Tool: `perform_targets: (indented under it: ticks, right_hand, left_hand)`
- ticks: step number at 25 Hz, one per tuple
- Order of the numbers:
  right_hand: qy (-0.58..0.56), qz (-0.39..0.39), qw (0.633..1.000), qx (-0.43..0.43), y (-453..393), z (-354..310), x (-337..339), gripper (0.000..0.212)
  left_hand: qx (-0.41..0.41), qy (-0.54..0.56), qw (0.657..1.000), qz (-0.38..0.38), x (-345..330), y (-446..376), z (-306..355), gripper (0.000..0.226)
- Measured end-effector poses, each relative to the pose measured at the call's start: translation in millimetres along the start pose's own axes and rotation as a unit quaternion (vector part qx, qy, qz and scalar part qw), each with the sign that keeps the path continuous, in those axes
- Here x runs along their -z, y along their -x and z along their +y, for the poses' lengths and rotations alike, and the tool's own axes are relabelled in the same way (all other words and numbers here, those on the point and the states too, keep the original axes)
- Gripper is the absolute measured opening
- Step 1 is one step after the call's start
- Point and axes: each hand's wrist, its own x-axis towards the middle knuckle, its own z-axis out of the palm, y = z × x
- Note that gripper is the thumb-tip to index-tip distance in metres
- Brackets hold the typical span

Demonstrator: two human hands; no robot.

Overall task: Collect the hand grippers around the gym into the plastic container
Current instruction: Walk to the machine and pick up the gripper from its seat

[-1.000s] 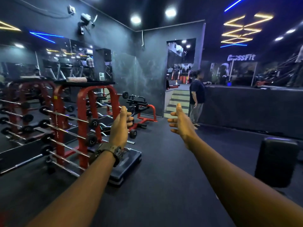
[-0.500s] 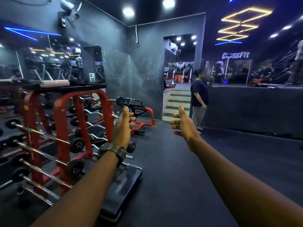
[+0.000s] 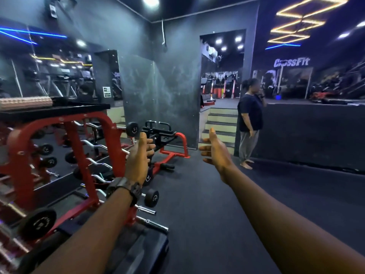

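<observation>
No hand gripper and no plastic container shows anywhere in the head view. Both my arms reach forward at chest height. My left hand [image 3: 139, 158], with a dark watch on its wrist, is held thumb up with the fingers loosely curled and nothing in it. My right hand [image 3: 216, 153] is open, thumb up and fingers spread, holding nothing. The two hands are about a shoulder's width apart, over the dark gym floor.
A red barbell rack [image 3: 83, 147] with several bars stands close on my left, a foam roller [image 3: 25, 102] on its top shelf. A black step platform [image 3: 146, 252] lies beneath my left arm. A red bench machine [image 3: 167, 141] is ahead. A person [image 3: 249, 123] stands by steps [image 3: 221, 123] and a dark low wall [image 3: 316, 135].
I have moved forward and turned a little left: the rack has slid closer and lower left, the black pad at right has left the view. Both hands stay raised and empty.
</observation>
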Motion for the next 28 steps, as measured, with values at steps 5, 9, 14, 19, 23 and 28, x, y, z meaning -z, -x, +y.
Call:
perform_targets:
  ticks: [5, 9, 14, 19, 23, 28]
  right_hand:
    - [0.000, -0.009, 1.000, -0.013, -160.9, 59.9, -35.5, 0.065]
    - [0.008, -0.001, 1.000, -0.028, -307.5, 91.6, -66.1, 0.069]
    - [0.008, 0.002, 1.000, -0.017, -477.3, 130.0, -85.8, 0.071]
    - [0.003, -0.001, 1.000, -0.003, -661.5, 201.2, -83.0, 0.062]
    - [0.002, -0.003, 1.000, -0.012, -805.8, 244.5, -84.6, 0.060]
    - [0.007, -0.030, 0.999, -0.042, -980.1, 302.6, -118.4, 0.064]
  left_hand:
    - [0.002, 0.019, 1.000, -0.004, -50.1, -155.3, -85.9, 0.095]
    - [0.020, 0.035, 0.999, 0.002, -88.3, -307.9, -141.4, 0.090]
    - [0.031, 0.032, 0.999, -0.013, -143.9, -464.0, -200.5, 0.079]
    - [0.023, -0.002, 1.000, 0.009, -200.8, -613.9, -287.9, 0.089]
    - [0.025, 0.004, 1.000, 0.016, -257.4, -724.8, -340.5, 0.090]
    - [0.048, 0.003, 0.998, 0.044, -301.0, -866.4, -419.4, 0.086]
